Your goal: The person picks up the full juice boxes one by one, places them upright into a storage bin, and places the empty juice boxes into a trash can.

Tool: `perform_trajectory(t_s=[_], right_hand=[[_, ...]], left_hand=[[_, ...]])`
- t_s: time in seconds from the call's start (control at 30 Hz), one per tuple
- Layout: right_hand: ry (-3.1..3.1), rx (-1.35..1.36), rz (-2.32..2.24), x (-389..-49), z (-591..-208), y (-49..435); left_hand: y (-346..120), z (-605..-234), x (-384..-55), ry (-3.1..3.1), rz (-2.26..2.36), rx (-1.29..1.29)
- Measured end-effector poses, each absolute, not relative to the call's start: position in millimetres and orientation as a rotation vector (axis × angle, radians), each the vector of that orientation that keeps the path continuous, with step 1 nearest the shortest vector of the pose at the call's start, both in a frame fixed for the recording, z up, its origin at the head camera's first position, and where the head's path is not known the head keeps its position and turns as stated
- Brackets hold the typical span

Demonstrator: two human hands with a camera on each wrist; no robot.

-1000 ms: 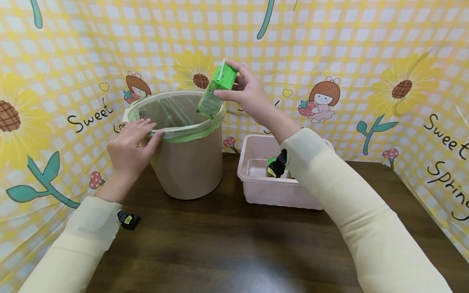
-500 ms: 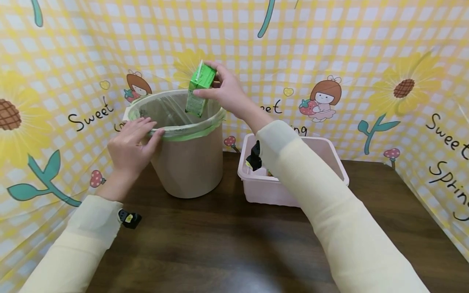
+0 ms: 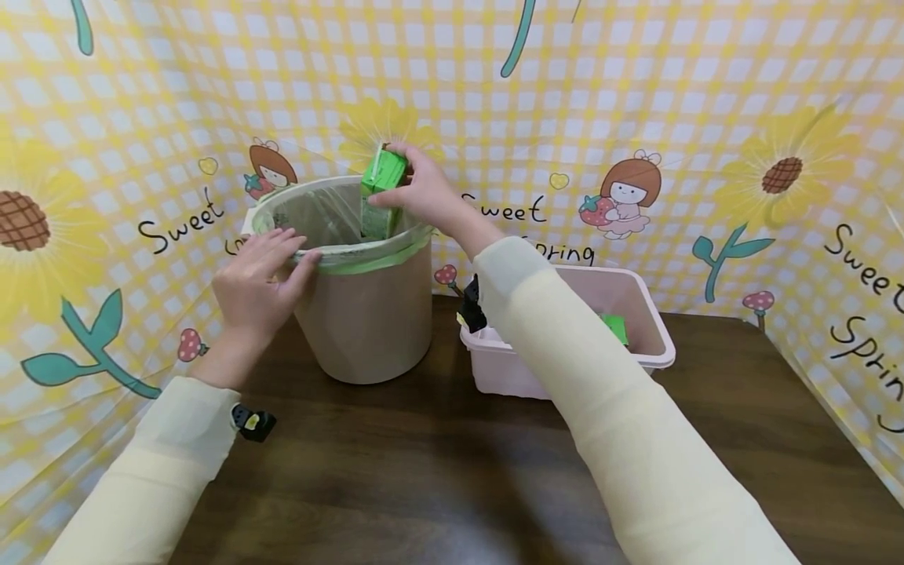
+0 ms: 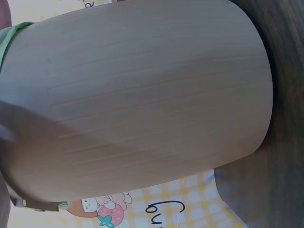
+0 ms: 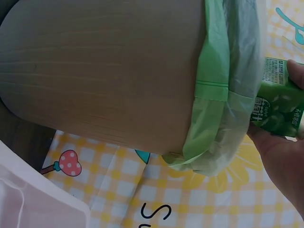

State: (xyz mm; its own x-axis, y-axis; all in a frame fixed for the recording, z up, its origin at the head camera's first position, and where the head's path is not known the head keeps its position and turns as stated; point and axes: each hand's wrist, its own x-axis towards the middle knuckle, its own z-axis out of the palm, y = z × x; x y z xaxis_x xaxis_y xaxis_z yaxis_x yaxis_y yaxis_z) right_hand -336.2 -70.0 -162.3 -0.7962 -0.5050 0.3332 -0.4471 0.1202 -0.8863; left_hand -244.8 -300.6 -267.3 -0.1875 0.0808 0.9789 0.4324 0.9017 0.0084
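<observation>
A beige trash bin (image 3: 370,329) lined with a translucent green bag (image 5: 211,80) stands on the table at left of centre. My left hand (image 3: 257,282) rests on its near left rim, fingers extended across the edge and thumb at the front. Between the thumb and fingers of my right hand (image 3: 431,196) is a green juice box (image 3: 384,171), held upright with a white straw along its top. The box's lower end is inside the bin's mouth, behind the front rim. In the right wrist view, the box's printed side (image 5: 278,104) shows just past the bag-covered rim.
Right of the bin sits a pale pink plastic tub (image 3: 653,349), partly covered by my right sleeve (image 3: 565,337). A green item (image 3: 616,326) shows inside it. A yellow checked cloth (image 3: 480,102) hangs behind the dark wooden table (image 3: 395,471).
My right hand has carried the juice box leftward from the bin's right rim, then lowered it into the mouth, turning it more upright. My left hand stays on the rim.
</observation>
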Motion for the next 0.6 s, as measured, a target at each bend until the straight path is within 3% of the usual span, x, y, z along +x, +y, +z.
perform_trajectory(t_s=[0.6], right_hand=[[2.593,-0.984,-1.415,-335,-170,-83]], left_hand=[[-301,-267,-243,-1.765,-0.312,-0.385]])
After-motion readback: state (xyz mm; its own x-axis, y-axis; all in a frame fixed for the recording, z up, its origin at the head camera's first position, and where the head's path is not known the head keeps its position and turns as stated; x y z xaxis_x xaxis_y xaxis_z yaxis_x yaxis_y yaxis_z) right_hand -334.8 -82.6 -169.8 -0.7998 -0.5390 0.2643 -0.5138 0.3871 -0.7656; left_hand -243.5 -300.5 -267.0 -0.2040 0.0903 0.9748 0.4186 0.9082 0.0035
